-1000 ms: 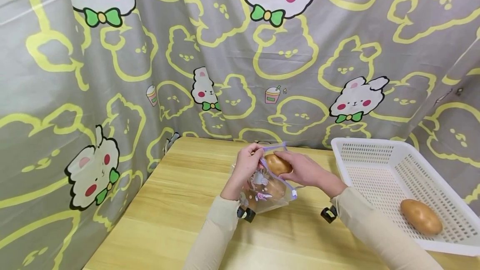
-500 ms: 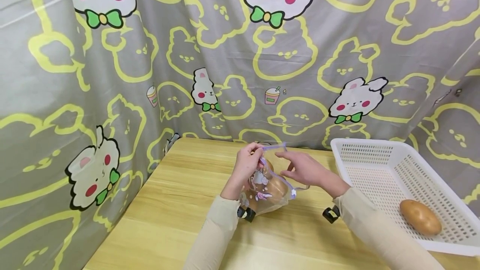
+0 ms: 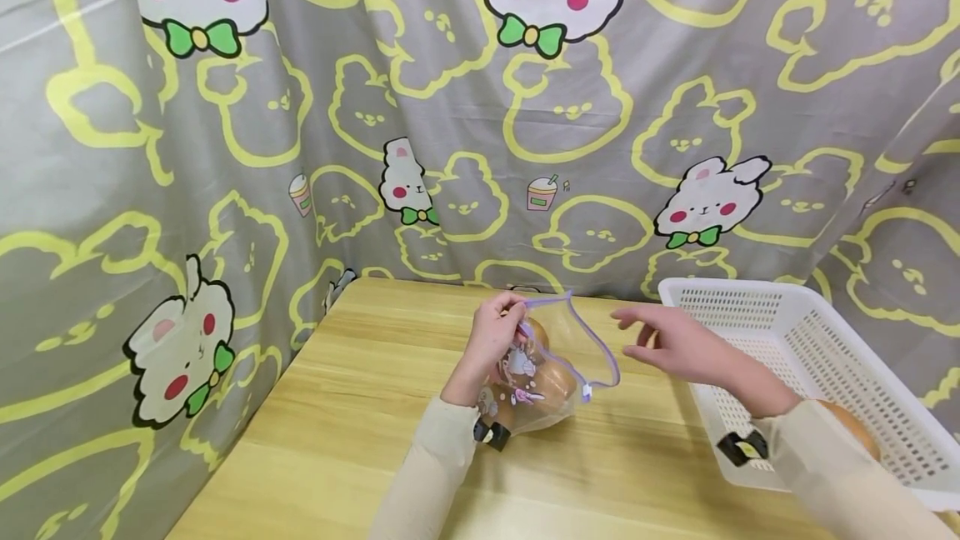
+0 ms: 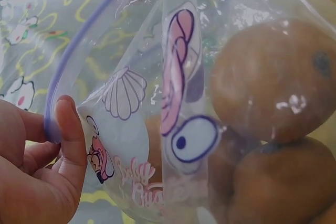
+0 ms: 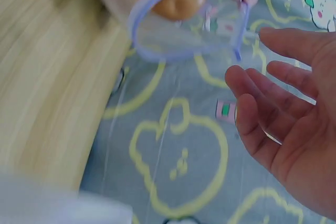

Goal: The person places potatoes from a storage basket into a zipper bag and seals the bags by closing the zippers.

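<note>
A clear zip bag (image 3: 543, 373) with cartoon prints and a purple rim stands on the wooden table (image 3: 360, 423), mouth held wide. My left hand (image 3: 498, 332) pinches its rim at the near left; in the left wrist view my thumb (image 4: 71, 140) presses that purple rim. Brown potatoes (image 4: 268, 82) fill the bag (image 4: 157, 103); one potato (image 5: 178, 1) shows through the mouth in the right wrist view. My right hand (image 3: 675, 344) hovers open between the bag and the white basket (image 3: 780, 307), holding nothing, fingers (image 5: 273, 98) spread.
The white perforated basket stands at the table's right edge; one potato (image 3: 851, 427) lies in it, mostly hidden behind my right sleeve. A grey curtain (image 3: 450, 107) with rabbit prints hangs close behind and to the left of the table.
A second ago my right hand held a potato at the bag's mouth. It dropped the potato in and has drawn back rightward toward the basket, empty. The left hand stayed on the rim.
</note>
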{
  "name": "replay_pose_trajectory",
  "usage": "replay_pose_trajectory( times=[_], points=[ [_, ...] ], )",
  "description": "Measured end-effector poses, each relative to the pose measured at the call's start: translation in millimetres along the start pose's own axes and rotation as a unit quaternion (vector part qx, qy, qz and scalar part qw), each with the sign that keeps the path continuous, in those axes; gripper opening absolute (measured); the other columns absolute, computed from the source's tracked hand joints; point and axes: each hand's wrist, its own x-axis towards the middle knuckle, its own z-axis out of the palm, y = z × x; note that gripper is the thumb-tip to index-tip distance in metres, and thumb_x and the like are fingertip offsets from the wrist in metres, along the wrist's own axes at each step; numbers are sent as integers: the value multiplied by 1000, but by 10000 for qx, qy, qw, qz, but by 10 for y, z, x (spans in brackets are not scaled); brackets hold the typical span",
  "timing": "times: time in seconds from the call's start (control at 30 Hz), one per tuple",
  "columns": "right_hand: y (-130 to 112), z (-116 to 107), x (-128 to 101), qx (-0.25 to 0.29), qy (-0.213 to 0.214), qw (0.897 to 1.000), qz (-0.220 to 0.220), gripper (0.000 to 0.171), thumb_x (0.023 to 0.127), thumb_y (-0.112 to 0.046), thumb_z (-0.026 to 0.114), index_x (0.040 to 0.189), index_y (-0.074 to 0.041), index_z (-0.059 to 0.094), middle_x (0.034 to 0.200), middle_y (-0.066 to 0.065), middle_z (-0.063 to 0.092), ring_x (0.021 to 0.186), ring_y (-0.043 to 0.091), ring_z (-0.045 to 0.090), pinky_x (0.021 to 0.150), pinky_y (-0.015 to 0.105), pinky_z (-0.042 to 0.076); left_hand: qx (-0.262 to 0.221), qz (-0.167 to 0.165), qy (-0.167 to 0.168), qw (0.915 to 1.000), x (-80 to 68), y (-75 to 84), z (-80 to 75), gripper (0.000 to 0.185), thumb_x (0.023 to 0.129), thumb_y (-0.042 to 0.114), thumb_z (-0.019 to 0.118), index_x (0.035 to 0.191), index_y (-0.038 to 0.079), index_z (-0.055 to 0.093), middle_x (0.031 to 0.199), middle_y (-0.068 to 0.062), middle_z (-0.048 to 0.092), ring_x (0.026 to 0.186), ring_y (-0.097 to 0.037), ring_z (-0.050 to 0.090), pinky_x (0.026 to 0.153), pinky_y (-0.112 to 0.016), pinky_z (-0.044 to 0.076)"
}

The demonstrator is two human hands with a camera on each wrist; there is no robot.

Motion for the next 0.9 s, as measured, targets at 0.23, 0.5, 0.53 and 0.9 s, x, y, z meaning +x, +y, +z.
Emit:
replay_pose_trajectory(
  times=[0.23,0.5,0.53,0.9],
  points=[
    [232,-254,-478,-592,624,9962,125,43,76,-4,77,115,-5,61,96,2,64,73,0,57,55,21,49,-1,68,31,10000,14,-56,-5,17,93,5,51,96,-4,64,75,-6,52,47,-9,53,44,-19,46],
    [618,-413,-1035,-752,830,9892,947,41,78,-7,76,115,-2,60,95,7,65,76,1,57,57,22,49,15,43,-14,10000,3,-64,-16,19,94,6,50,99,-8,63,75,-5,52,48,-9,52,44,-19,46],
    [670,-431,-1107,-772,818,9878,1076,41,78,-7,76,116,-1,60,96,7,65,77,0,57,57,22,48,17,42,-20,10000,-2,-63,-18,20,94,6,50,100,-8,63,75,-5,51,48,-9,52,44,-19,46],
    [1209,-486,-1728,-956,641,9760,1849,52,69,-12,83,111,8,59,107,18,59,82,-17,41,56,23,48,-47,-39,-21,10000,-16,-67,-31,19,95,7,50,99,-8,62,76,-6,52,49,-10,51,45,-19,46]
  ],
)
